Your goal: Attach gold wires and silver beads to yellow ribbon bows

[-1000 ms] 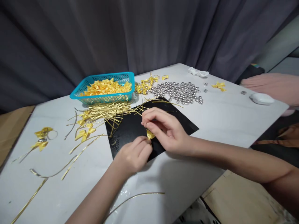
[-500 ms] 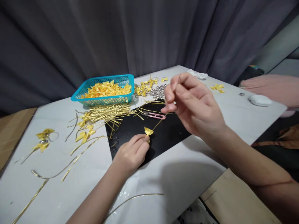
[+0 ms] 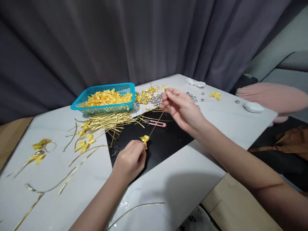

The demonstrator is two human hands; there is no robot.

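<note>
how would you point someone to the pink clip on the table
Start at the black mat in the middle of the white table. Near its far edge, just right of the gold wire pile, lies the pink clip. It is the only pink thing among yellow bows and gold wires.

a square sheet of dark card point(image 3: 168, 141) lies on the pale grey table point(image 3: 216, 128). behind its left corner lies a heap of thin gold wire ties point(image 3: 108, 120), and behind that stands the teal plastic mesh basket point(image 3: 106, 98) with yellow ribbon bows point(image 3: 106, 96) in it. pink metal snips point(image 3: 156, 123) lie on the card. silver beads point(image 3: 156, 100) lie behind the card, right of the basket. a white oval case point(image 3: 253, 106) lies far right.
</note>
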